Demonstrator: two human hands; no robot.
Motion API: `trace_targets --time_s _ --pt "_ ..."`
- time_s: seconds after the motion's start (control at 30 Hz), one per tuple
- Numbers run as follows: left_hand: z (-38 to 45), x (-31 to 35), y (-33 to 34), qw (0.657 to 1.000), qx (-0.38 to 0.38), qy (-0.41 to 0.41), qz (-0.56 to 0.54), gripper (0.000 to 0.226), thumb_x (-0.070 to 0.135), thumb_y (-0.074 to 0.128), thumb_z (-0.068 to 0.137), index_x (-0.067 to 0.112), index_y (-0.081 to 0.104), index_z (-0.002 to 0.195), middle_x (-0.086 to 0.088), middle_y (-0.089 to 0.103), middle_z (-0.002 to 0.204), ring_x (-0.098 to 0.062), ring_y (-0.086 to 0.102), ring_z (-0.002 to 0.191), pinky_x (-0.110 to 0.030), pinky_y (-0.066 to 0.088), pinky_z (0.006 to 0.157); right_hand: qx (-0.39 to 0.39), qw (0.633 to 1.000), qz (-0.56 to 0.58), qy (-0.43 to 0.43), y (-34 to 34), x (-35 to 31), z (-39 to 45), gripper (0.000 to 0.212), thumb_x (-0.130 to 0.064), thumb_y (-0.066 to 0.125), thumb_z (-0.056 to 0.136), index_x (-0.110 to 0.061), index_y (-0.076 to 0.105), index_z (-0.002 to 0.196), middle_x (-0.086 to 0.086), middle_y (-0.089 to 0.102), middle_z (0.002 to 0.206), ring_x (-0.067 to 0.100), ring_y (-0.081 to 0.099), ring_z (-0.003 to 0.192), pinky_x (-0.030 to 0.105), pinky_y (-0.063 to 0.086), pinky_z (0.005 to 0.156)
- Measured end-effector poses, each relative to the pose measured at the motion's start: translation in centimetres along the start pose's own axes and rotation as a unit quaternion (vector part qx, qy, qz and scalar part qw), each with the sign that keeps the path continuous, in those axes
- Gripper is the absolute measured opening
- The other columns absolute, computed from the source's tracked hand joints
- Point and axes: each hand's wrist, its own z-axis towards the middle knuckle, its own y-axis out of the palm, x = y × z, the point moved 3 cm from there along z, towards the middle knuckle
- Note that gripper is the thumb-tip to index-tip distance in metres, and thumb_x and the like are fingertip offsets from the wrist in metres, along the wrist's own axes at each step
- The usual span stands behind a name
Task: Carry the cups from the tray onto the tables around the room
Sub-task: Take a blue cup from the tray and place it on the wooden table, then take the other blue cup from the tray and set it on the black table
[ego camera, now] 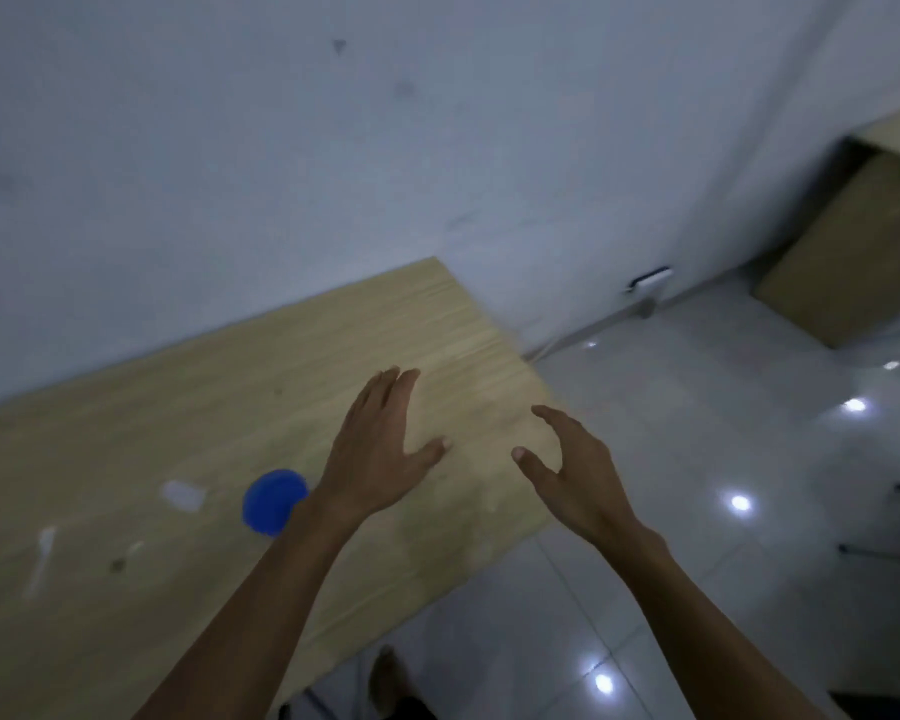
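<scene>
A blue cup (273, 501) stands on a light wooden table (204, 407), just left of my left forearm, which hides part of it. My left hand (380, 449) hovers flat over the table's right part, fingers together and thumb out, holding nothing. Over the table's right edge my right hand (572, 470) is open with curled fingers and is empty too. The view is blurred. No tray is in view.
White scraps (183, 495) and a pale strip (42, 558) lie on the table's left part. A white wall (333, 148) runs behind it. Glossy tiled floor (749, 511) spreads to the right, with a brown box (848, 252) by the wall. My foot (388, 678) shows below.
</scene>
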Motion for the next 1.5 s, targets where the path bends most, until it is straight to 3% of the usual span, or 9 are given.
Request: trace_targets --time_s 0.13,0.4,0.5,0.6,0.7,0.97,1.13,1.23,1.5 --pt "0.3 9.5 5.3 0.996 -0.023 0.085 -0.017 0.078 0.06 0.044 0.084 0.008 0.042 0.142 -0.015 0.045 0.146 -0.031 0.037 0.139 -0.043 0.034 0.113 0.066 0.996 -0.044 0.032 -8.0 6.4 -4.8 0.061 -0.046 0.057 0.091 -0.026 0.036 0.145 -0.002 0.042 0.149 0.02 0.043 0.132 0.037 0.037 0.104" --pt "-1.5 28.5 17.6 0.97 -0.128 0.207 -0.015 0.084 0.067 0.038 0.081 0.013 0.039 0.145 -0.011 0.037 0.155 -0.027 0.027 0.146 -0.042 0.025 0.118 0.189 0.968 -0.073 0.146 -22.0 19.9 -16.8 0.061 -0.046 0.056 0.091 -0.023 0.037 0.145 0.001 0.041 0.15 0.018 0.04 0.135 0.034 0.036 0.105" --pt "-2.2 35.1 21.6 0.954 -0.155 0.255 -0.013 0.081 0.066 0.042 0.083 0.013 0.04 0.145 -0.011 0.036 0.155 -0.026 0.027 0.146 -0.041 0.024 0.119 0.231 0.953 -0.057 0.189 -25.9 24.3 -21.0 0.061 -0.044 0.059 0.09 -0.021 0.04 0.143 0.002 0.041 0.149 0.018 0.04 0.135 0.033 0.036 0.105" --pt "-2.9 41.0 24.9 0.935 -0.178 0.307 -0.005 0.069 0.052 0.055 0.091 0.014 0.04 0.145 -0.011 0.034 0.156 -0.025 0.024 0.147 -0.04 0.023 0.118 0.268 0.934 -0.037 0.232 -29.1 27.9 -24.3 0.063 -0.043 0.061 0.088 -0.022 0.04 0.144 0.001 0.039 0.15 0.019 0.038 0.137 0.035 0.037 0.107" --pt "-3.4 46.6 28.4 0.912 -0.204 0.357 -0.003 0.067 0.049 0.056 0.091 0.014 0.039 0.146 -0.011 0.033 0.156 -0.024 0.024 0.147 -0.038 0.022 0.118 0.31 0.911 -0.032 0.27 -32.1 31.0 -27.0 0.065 -0.044 0.061 0.087 -0.025 0.037 0.144 -0.001 0.036 0.15 0.019 0.039 0.135 0.041 0.042 0.104" --pt "-2.6 59.7 38.0 0.831 -0.296 0.47 -0.004 0.067 0.047 0.057 0.092 0.016 0.036 0.147 -0.008 0.03 0.158 -0.02 0.022 0.147 -0.033 0.023 0.116 0.38 0.853 -0.023 0.357 -40.2 40.6 -31.2 0.07 -0.045 0.062 0.087 -0.022 0.033 0.147 0.006 0.029 0.157 0.021 0.025 0.144 0.038 0.032 0.11" --pt "-0.9 69.3 44.9 0.781 -0.349 0.518 -0.026 0.064 0.045 0.059 0.092 0.016 0.039 0.145 -0.006 0.036 0.154 -0.021 0.032 0.142 -0.032 0.028 0.113 0.423 0.802 -0.018 0.42 -46.4 47.2 -33.1 0.069 -0.045 0.063 0.086 -0.021 0.037 0.145 0.008 0.032 0.155 0.024 0.03 0.142 0.042 0.036 0.109" --pt "-0.4 73.2 47.2 0.754 -0.367 0.543 -0.039 0.063 0.045 0.06 0.091 0.015 0.042 0.143 -0.003 0.042 0.149 -0.02 0.04 0.136 -0.033 0.035 0.111 0.426 0.791 -0.014 0.439 -48.6 49.2 -33.4 0.07 -0.048 0.062 0.086 -0.022 0.036 0.145 0.007 0.032 0.155 0.024 0.03 0.142 0.043 0.036 0.109" --pt "-1.1 84.5 56.3 0.696 -0.417 0.583 -0.048 0.064 0.042 0.062 0.091 0.013 0.04 0.144 -0.005 0.04 0.15 -0.022 0.038 0.138 -0.033 0.034 0.11 0.471 0.732 -0.003 0.492 -54.8 56.3 -35.5 0.068 -0.047 0.062 0.085 -0.019 0.04 0.143 0.005 0.039 0.148 0.023 0.04 0.134 0.041 0.04 0.105"
